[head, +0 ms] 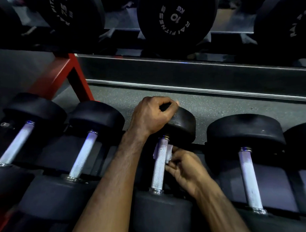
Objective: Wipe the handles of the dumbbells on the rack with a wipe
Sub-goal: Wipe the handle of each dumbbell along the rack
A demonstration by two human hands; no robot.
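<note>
Right now the left hand (151,116) grips the dumbbell head (181,125) while the right hand (183,168) pinches the wipe (168,152) against the handle (159,166); better wrap it fully round.

We're looking down on the rack (66,79), red frame post up at eleven o'clock, dark cradles below. Four dumbbells lie side by side across it, handles running away from us: first dumbbell (18,143) at nine o'clock, second dumbbell (83,154) just beside it, third dumbbell (159,169) at the centre, fourth dumbbell (249,178) at three o'clock. The edge of another one shows at the far right. Past the rack, at twelve o'clock, we see speckled grey floor (209,105).
</note>
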